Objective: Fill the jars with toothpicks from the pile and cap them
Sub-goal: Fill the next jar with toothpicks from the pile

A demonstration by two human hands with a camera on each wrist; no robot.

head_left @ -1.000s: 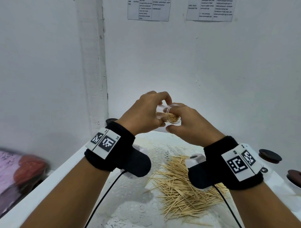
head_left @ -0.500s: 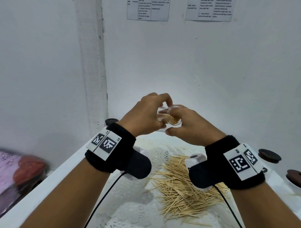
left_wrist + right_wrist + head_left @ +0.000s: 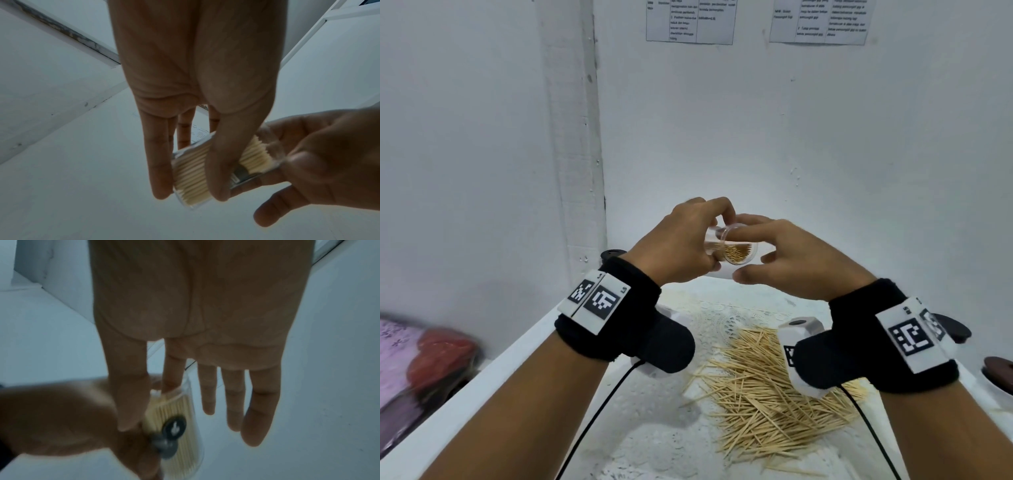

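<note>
Clear jar of toothpicks between left hand fingers, uncapped

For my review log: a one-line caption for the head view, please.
Left hand grips a clear jar of toothpicks, tilted, right hand at its open mouth, above the toothpick pile.

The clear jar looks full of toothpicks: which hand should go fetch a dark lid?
Right, probably. The left hand grips the clear plastic jar; the right hand's fingers are mostly straight, and two dark round lids lie on its side.
</note>
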